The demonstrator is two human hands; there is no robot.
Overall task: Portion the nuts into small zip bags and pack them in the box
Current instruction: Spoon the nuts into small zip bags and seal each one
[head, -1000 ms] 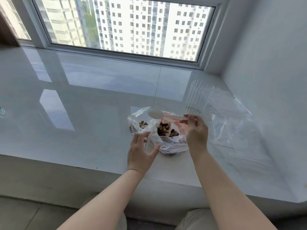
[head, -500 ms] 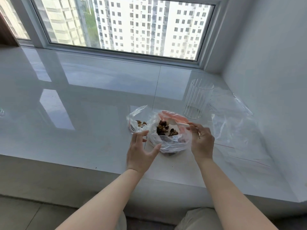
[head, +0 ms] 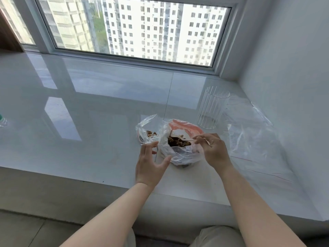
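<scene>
The brown nuts (head: 179,141) sit heaped in the big crumpled clear plastic bag with the orange-pink inner lining (head: 178,148), which stands mouth-up on the glossy white stone window ledge (head: 89,122), close to its front edge and toward its right end. My right hand (head: 214,151) is at the bag's right side, its fingers (head: 200,139) pinching the handle of a small white plastic spoon (head: 187,139). The spoon's long axis runs nearly level, from my fingertips leftward, with the bowl end lying in the heap; I cannot see how full it is.

My left hand (head: 150,164) is at the bag's left side, fingers spread and relaxed, gripping nothing; the thumb touches the bag's lower wall, or very nearly.

What the coming move turns on: the small clear zip bag with a red seal line (head: 146,131), already holding a few nuts, lies just beyond and to the left of the big bag, touching it, directly past my left fingertips. So, as I judge it, the loaded spoon must travel left across the big bag's rim, and my left hand, much the nearer, is the one to hold that small mouth wide.

A ribbed clear glass tumbler (head: 212,107) stands farther back to the right, and more clear empty bags (head: 252,139) lie flat toward the ledge's right end.
</scene>
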